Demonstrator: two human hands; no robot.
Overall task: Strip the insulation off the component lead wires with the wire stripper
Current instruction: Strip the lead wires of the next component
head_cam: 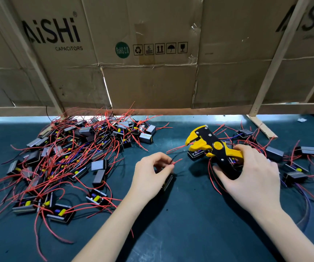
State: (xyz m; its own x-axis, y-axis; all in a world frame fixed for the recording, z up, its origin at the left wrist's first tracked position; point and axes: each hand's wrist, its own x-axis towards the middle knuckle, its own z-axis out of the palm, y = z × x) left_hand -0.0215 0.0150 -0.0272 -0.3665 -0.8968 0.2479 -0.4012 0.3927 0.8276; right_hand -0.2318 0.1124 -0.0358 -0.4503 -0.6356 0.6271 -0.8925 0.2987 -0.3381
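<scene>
Both forearms reached in from six o'clock. Her left hand (153,173) pinched a limp red lead wire (177,161) near its tip, component (168,183) beneath. At three o'clock the right hand (250,176) gripped the wire stripper (211,146) by its handles; the wire looked light and floppy, best held close to its end.

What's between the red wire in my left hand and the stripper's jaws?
Nothing visible. The left hand pinches the red wire, whose tip points toward the stripper held in the right hand. Only bare mat and another loose red lead lie in the gap below the open jaws.
</scene>
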